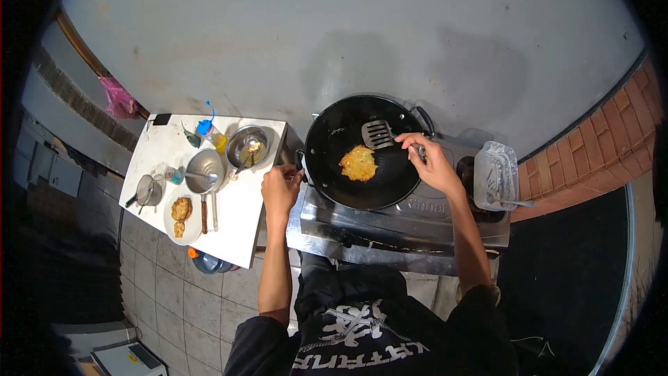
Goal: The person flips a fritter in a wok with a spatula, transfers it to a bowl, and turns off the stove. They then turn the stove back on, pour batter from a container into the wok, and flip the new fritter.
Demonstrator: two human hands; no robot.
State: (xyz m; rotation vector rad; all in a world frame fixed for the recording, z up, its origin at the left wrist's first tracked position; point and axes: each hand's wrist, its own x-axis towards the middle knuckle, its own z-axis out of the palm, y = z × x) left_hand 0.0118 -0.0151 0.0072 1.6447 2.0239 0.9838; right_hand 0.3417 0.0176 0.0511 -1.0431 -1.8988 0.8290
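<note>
A black wok (327, 191) sits on the stove, and a golden-brown fritter (359, 163) lies in its middle. My right hand (433, 167) is closed around the handle of a slotted metal spatula (378, 134). The spatula's blade is inside the wok, just above and to the right of the fritter. At the wok's left side, my left hand (281, 188) has its fingers curled at the loop handle (299, 159). The grip on that handle is partly hidden by the hand.
Left of the stove (390, 226), a white table (233, 247) bears a plate (172, 224) of fried pieces, metal bowls (248, 136), an oil bottle (217, 139) and a strainer (145, 189). A plastic container (495, 167) stands at the stove's right, beside a brick edge (577, 157).
</note>
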